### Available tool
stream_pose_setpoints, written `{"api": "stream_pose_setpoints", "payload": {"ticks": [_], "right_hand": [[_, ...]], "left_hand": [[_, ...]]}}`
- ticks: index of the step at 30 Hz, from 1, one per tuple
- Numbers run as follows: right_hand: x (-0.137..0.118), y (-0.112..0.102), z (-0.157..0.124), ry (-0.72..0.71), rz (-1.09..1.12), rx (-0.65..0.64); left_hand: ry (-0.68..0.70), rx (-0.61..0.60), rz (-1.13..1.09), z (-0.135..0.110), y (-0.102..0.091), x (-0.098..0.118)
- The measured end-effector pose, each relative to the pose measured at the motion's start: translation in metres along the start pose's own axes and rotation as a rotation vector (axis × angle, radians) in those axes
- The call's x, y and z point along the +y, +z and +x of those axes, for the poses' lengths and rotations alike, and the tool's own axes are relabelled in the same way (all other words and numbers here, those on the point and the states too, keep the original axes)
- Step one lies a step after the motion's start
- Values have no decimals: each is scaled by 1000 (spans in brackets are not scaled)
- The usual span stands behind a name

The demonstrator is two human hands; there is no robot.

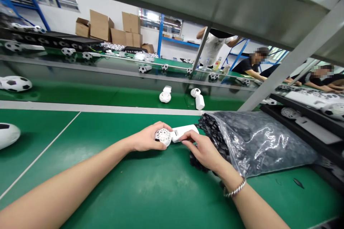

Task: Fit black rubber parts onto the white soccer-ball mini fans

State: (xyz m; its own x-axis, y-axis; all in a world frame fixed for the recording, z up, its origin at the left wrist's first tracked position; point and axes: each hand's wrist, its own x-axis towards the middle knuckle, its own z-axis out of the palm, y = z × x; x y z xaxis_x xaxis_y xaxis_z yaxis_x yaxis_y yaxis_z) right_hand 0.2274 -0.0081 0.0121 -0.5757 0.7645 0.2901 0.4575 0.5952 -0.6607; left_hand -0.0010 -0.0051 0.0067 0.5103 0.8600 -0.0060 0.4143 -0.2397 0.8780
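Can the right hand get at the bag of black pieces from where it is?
Probably yes: the right hand is right beside the clear bag of black pieces, with nothing between them, though it is busy on the white plastic handle.

Definitely a factory floor, guys: green assembly belts [139,189] are stretching across the room, workers [249,66] are bending over them, and cardboard boxes [100,25] are sitting stacked far left.
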Motion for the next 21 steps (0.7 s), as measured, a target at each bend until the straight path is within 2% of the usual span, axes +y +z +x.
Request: {"api": "stream_pose_setpoints", "payload": {"ticks": [4, 8, 14, 17, 21], "right_hand": [[-4, 5, 0, -31, -67, 58], [-7, 15, 1, 66, 86, 21], [-4, 28, 8, 15, 107, 65], [-2, 29, 11, 48, 126, 70], [-3, 24, 12, -17, 67, 11]], "left_hand": [[16, 11, 28, -1, 0, 1], [33, 22, 52, -2, 2, 1], [64, 84, 62, -1, 9, -3], [69, 150, 60, -1, 14, -3], [96, 186, 71, -1, 18, 0]]}}
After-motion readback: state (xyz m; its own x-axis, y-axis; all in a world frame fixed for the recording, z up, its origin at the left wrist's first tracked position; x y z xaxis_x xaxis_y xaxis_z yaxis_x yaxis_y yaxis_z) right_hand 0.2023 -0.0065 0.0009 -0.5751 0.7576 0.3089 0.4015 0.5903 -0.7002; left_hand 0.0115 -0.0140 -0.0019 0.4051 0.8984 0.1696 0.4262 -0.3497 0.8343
